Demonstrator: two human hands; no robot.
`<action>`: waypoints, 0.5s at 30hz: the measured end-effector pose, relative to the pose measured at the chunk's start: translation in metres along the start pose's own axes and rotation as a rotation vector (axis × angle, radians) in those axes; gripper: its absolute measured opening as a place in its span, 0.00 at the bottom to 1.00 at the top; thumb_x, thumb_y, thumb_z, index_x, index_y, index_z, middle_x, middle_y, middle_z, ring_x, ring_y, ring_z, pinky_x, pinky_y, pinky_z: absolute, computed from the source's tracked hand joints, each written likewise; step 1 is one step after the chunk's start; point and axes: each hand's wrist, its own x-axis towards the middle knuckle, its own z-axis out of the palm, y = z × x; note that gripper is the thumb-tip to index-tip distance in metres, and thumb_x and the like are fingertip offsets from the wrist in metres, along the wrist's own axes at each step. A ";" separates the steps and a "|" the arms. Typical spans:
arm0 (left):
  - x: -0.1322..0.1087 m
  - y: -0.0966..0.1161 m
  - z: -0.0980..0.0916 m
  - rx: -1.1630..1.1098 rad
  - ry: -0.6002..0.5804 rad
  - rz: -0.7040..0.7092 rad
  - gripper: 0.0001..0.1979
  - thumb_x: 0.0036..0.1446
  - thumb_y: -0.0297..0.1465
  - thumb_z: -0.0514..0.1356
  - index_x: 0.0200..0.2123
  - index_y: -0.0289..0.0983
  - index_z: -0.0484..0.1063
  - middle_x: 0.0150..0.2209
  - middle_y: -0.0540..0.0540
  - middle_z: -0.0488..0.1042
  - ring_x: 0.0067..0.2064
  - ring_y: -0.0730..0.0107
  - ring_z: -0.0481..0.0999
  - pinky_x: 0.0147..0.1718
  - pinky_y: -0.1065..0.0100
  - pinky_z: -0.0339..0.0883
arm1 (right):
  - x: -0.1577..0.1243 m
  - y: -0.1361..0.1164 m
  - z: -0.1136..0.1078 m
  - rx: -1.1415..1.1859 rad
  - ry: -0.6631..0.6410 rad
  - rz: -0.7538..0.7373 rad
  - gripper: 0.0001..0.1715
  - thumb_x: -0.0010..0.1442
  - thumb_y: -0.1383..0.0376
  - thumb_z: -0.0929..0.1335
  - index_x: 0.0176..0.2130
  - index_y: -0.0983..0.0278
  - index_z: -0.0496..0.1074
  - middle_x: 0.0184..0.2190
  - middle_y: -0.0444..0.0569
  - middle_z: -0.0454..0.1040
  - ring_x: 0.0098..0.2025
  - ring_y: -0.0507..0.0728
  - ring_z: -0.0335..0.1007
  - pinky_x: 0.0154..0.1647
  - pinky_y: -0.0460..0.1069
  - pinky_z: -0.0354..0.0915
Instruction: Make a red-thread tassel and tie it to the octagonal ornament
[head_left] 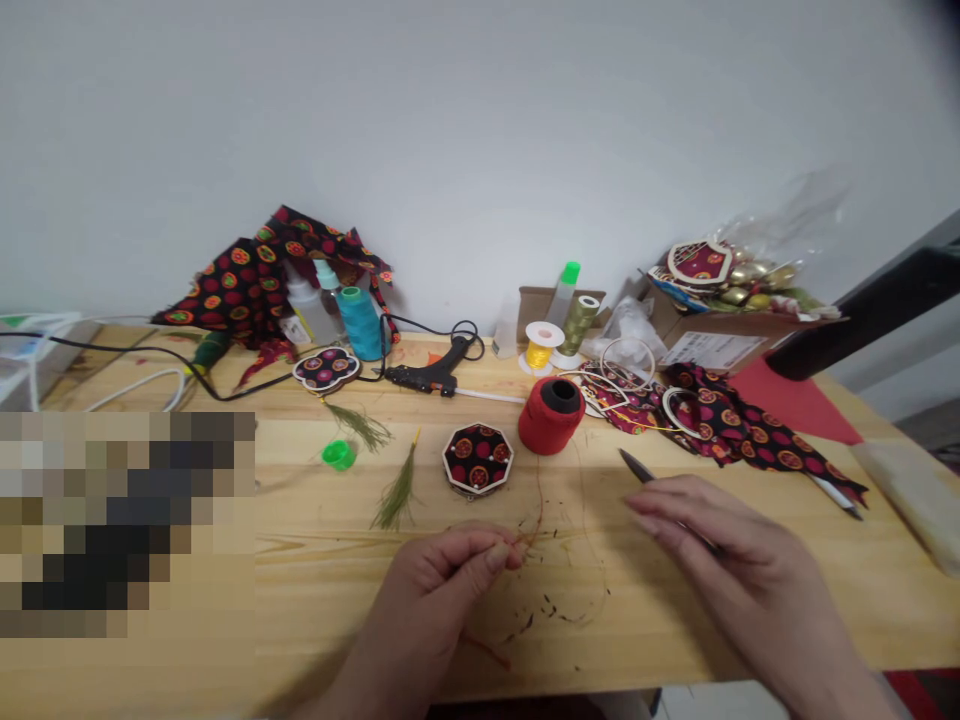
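While your left grip (516, 552) pinched red thread (539, 497) between thumb and forefinger, your right grip (637, 500) closed around a dark pointed tool (636, 465), the red thread cone (546, 425) stood on the counter (315, 560), near an octagonal fabric-faced ornament (478, 458).

tool (636, 465) partly hidden by right hand (739, 565), forearms (341, 690) cropped

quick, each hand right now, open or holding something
Left hand: closed, pinching red thread.
Right hand: closed, holding a dark pointed tool.
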 end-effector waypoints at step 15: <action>0.000 0.006 0.002 -0.031 -0.139 0.011 0.10 0.55 0.35 0.62 0.26 0.41 0.81 0.30 0.50 0.82 0.38 0.62 0.76 0.40 0.67 0.66 | 0.017 -0.034 0.051 0.404 -0.238 -0.040 0.10 0.58 0.73 0.70 0.32 0.59 0.79 0.26 0.45 0.74 0.34 0.55 0.68 0.36 0.50 0.65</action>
